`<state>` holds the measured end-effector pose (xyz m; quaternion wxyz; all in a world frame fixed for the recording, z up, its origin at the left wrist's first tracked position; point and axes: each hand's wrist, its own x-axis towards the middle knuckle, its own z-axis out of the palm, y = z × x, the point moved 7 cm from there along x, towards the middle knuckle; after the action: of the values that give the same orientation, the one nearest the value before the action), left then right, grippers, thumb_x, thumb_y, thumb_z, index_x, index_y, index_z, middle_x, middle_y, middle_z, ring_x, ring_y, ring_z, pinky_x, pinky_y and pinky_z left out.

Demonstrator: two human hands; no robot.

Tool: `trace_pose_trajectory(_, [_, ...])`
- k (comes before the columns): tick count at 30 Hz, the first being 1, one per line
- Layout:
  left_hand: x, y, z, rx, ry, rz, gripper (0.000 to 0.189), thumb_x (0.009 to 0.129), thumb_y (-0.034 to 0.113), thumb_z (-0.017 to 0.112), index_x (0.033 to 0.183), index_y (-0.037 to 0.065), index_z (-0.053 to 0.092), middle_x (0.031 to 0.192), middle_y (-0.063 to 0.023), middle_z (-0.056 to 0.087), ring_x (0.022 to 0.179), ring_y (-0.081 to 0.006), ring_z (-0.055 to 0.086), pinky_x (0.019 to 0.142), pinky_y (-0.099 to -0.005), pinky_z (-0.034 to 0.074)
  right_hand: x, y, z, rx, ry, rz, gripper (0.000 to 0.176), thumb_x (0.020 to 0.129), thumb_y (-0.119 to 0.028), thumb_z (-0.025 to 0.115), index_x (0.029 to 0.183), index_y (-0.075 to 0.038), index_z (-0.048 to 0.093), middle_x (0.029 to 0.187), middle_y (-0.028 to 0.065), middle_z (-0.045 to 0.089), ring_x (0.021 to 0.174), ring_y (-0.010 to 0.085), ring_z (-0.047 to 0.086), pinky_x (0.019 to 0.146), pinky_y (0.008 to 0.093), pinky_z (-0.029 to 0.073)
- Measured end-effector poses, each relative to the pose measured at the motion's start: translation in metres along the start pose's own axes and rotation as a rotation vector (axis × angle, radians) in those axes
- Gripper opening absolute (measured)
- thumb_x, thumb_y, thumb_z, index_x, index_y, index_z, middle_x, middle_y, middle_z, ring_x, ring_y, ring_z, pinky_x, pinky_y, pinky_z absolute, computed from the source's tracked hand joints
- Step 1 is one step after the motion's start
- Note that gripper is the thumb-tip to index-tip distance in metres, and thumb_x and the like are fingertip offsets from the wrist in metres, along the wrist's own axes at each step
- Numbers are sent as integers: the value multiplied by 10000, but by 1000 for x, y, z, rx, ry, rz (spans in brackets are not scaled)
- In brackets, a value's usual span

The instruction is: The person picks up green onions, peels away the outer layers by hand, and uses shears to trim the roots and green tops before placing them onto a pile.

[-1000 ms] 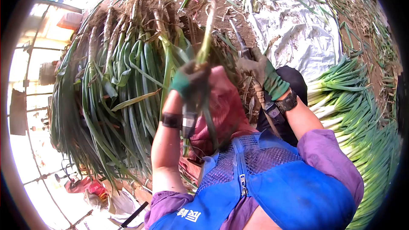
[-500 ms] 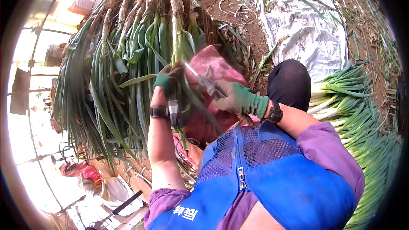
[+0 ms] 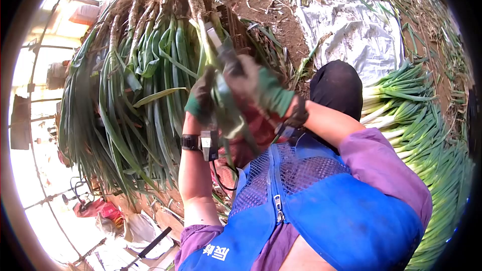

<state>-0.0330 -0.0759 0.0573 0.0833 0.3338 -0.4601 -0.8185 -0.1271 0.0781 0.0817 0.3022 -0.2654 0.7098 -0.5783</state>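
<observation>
My left hand, in a green and dark glove, is closed around the leafy part of a long green onion. Its root end points away from me and its leaves hang down toward my lap. My gloved right hand grips a knife with a dark handle, blurred by motion. The silver blade lies right beside the pale stalk, above my left hand. Just left of that hand is a big heap of untrimmed green onions, with brown, soil-covered roots at the far end.
Trimmed green onions lie in a long row at right. A crumpled white sheet covers soil beyond my dark-clad knee. Reddish cloth lies over my lap. A red bag and a black bar are at lower left.
My right hand has moved up and left with the knife, bringing the blade from beside my left hand to farther up the stalk. The left hand still holds the green onion.
</observation>
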Motion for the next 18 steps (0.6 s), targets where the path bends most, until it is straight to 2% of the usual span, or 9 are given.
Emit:
trace_pose_trajectory(2, [-10, 29, 31, 624, -161, 485, 425, 999, 329, 555, 1290, 20, 581, 1187, -67, 649, 1072, -163, 593, 955, -293, 455, -8, -13, 18, -125, 30, -76, 663, 795, -333, 705, 1313, 5, 463, 1099, 264, 628, 998, 390, 643, 868, 418, 516])
trace_pose_trajectory(4, [-21, 41, 45, 897, -190, 671, 357, 976, 278, 575, 1226, 24, 604, 1126, -59, 655, 1030, -161, 602, 934, -295, 463, -19, -25, 22, -118, 107, -115, 683, 795, -339, 698, 1331, 7, 453, 1115, 284, 618, 1048, 427, 620, 903, 429, 501])
trace_pose_trajectory(6, [0, 16, 25, 385, -215, 190, 296, 948, 220, 599, 1166, 20, 615, 1064, -48, 657, 995, -150, 607, 915, -287, 467, -14, -17, 28, -97, -68, -113, 730, 793, -362, 706, 1360, 7, 431, 1133, 274, 622, 1084, 419, 609, 938, 444, 484])
trace_pose_trajectory(10, [-12, 19, 31, 401, -77, 224, 222, 893, 146, 587, 1069, 12, 605, 913, -6, 617, 814, -111, 580, 751, -250, 478, 30, 37, 13, 155, -260, -442, 415, 902, -299, 642, 1188, -7, 570, 1041, 124, 649, 985, 228, 640, 884, 338, 532])
trace_pose_trajectory(12, [-10, 14, 25, 321, -15, 149, 227, 871, 120, 566, 1068, 13, 603, 902, -12, 617, 782, -116, 582, 709, -250, 485, 48, 105, -23, -73, -150, -236, 301, 909, -264, 635, 1098, -33, 602, 981, 108, 659, 918, 207, 654, 836, 344, 549])
trace_pose_trajectory(15, [-5, 20, 29, 220, -159, 110, 375, 814, 55, 617, 1177, -11, 555, 913, -58, 638, 784, -151, 613, 682, -275, 523, 46, 239, -74, -1009, -78, 488, 243, 919, -253, 607, 1042, -44, 624, 940, 179, 706, 920, 253, 706, 792, 343, 563])
trace_pose_trajectory(16, [-3, 21, 27, 193, -159, 145, 464, 797, 68, 627, 1245, -15, 539, 933, -69, 643, 815, -159, 629, 722, -275, 537, 16, 272, -43, -1240, -520, 222, 249, 935, -258, 547, 1088, -87, 644, 971, 196, 707, 962, 315, 701, 835, 418, 556])
trace_pose_trajectory(17, [-4, 23, 28, 195, -149, 177, 481, 796, 61, 624, 1262, -16, 534, 947, -71, 645, 828, -159, 633, 733, -276, 539, -19, 345, -36, -745, -250, 530, 389, 923, -370, 555, 1196, -110, 651, 1108, 157, 707, 1030, 330, 685, 897, 465, 528])
trace_pose_trajectory(18, [-7, 28, 33, 198, -134, 214, 498, 795, 53, 621, 1280, -16, 528, 961, -74, 648, 842, -160, 638, 744, -276, 542, -37, 350, -27, -815, -337, 549, 389, 923, -370, 555, 1195, -110, 652, 1108, 157, 707, 1029, 330, 684, 897, 464, 527])
